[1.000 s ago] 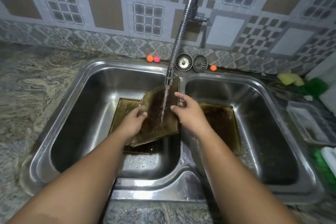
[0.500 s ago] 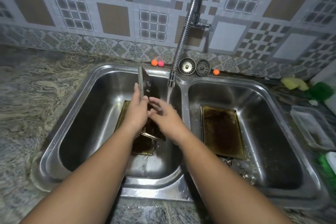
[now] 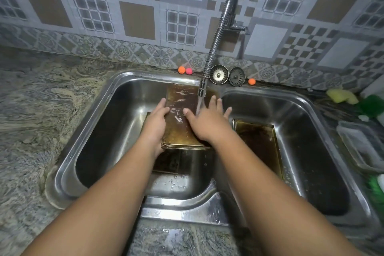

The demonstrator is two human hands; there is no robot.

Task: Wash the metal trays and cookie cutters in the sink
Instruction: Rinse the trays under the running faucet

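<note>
A brown-stained metal tray [image 3: 180, 114] is tilted over the left basin of the steel double sink [image 3: 87, 131], under the running faucet [image 3: 202, 89]. My left hand [image 3: 156, 122] grips the tray's left edge. My right hand [image 3: 207, 120] lies flat on the tray's face with fingers spread, and water falls beside its thumb. A second dirty tray [image 3: 166, 162] lies on the left basin's floor under the held one. A third tray [image 3: 259, 145] lies flat in the right basin. No cookie cutters are visible.
Two sink strainers [image 3: 227, 75] and small orange and pink balls [image 3: 185, 70] stand on the sink's back ledge. On the right counter are a yellow sponge [image 3: 341, 95], a green scrubber [image 3: 372, 106] and a clear plastic container [image 3: 361, 147]. Granite counter [image 3: 31, 120] spans the left.
The held tray has turned from standing on edge to facing up under the stream. My right hand has moved onto its face and spread flat.
</note>
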